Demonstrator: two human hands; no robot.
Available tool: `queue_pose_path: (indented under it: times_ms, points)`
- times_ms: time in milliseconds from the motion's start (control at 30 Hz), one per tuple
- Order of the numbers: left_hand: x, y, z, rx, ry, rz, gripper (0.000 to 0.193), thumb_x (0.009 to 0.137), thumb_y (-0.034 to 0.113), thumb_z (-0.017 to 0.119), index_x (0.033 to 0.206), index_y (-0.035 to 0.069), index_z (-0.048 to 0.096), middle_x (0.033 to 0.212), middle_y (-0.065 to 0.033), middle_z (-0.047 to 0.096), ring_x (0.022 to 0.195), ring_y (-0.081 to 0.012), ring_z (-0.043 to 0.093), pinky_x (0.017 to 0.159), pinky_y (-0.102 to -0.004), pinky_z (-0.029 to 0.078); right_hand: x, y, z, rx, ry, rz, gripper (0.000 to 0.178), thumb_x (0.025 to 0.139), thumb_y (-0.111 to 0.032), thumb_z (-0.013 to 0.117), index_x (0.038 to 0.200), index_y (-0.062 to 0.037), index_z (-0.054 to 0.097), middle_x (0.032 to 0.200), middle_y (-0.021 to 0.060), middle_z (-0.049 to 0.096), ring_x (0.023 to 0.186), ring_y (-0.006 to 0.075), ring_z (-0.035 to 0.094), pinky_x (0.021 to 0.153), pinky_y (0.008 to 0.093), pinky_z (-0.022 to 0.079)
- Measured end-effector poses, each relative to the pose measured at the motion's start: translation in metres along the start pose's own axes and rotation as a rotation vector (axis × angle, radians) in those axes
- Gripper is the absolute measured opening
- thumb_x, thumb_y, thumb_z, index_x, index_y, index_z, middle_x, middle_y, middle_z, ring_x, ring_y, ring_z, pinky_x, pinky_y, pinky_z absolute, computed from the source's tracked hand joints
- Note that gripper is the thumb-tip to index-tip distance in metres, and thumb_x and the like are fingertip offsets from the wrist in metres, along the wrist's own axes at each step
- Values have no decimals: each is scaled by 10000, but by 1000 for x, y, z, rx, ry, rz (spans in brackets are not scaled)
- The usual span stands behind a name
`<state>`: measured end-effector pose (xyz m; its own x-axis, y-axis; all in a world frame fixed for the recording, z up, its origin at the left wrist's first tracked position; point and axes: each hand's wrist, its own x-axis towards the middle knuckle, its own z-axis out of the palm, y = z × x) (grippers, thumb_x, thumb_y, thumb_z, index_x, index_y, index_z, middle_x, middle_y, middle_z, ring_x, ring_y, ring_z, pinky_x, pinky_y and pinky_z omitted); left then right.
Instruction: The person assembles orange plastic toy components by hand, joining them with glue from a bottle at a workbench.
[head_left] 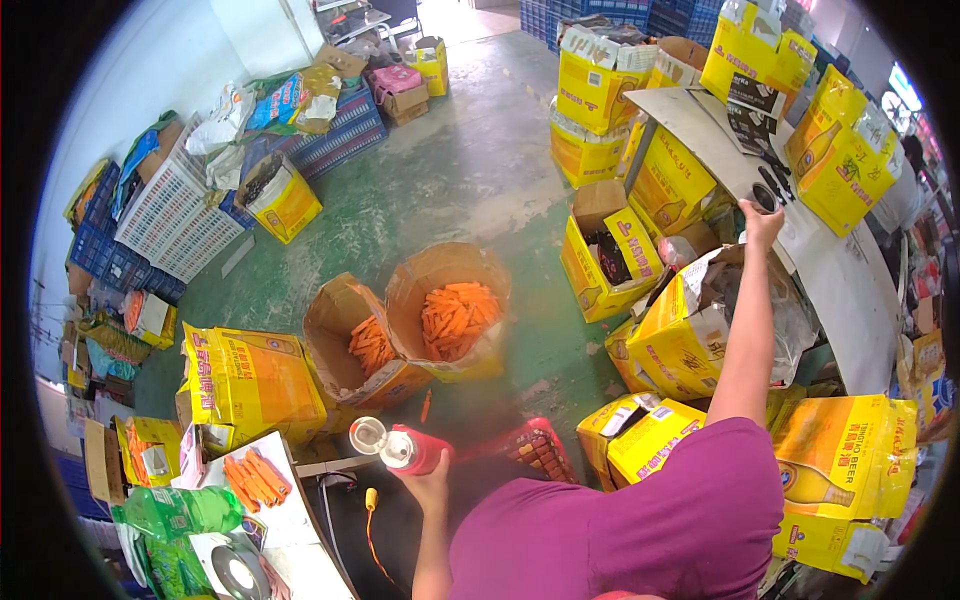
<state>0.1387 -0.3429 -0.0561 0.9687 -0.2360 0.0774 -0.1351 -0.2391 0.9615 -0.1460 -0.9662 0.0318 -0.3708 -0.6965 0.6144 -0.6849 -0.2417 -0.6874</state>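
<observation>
My left hand (432, 487) is raised in front of my chest and grips a red cylindrical piece (420, 450) with a clear round cap (367, 434) on its end. My right arm stretches up and to the right. My right hand (762, 226) is at the white tabletop (850, 290), fingers closed on a small dark round cap (765, 197). More small dark parts (772, 178) lie on the table just beyond it. I wear a purple shirt.
Two open brown cartons hold orange sticks (455, 315) (372, 345) on the green floor. Yellow cartons (255, 380) (610, 250) crowd around me, and a red crate (540, 450) sits by my knees. At lower left a white board carries orange sticks (258, 478) and a tape roll (240, 572).
</observation>
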Motion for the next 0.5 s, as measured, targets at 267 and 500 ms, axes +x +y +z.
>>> queue_pose_path:
  times_ms: [267, 500]
  points:
    - [3, 9, 4, 70, 27, -37, 929, 605, 43, 752, 1311, 17, 148, 1286, -147, 314, 1180, -234, 362, 993, -352, 291, 43, 74, -20, -356, 81, 230, 900, 512, -450, 766, 1193, 12, 402, 1158, 198, 458, 1081, 327, 467, 865, 433, 425]
    - [2, 14, 8, 94, 56, -18, 972, 628, 89, 761, 1340, 19, 103, 1284, -151, 321, 1159, -235, 376, 994, -346, 272, 65, 120, -29, -498, 27, 279, 906, 529, -502, 762, 1196, -2, 408, 1197, 170, 458, 1108, 294, 455, 902, 427, 387]
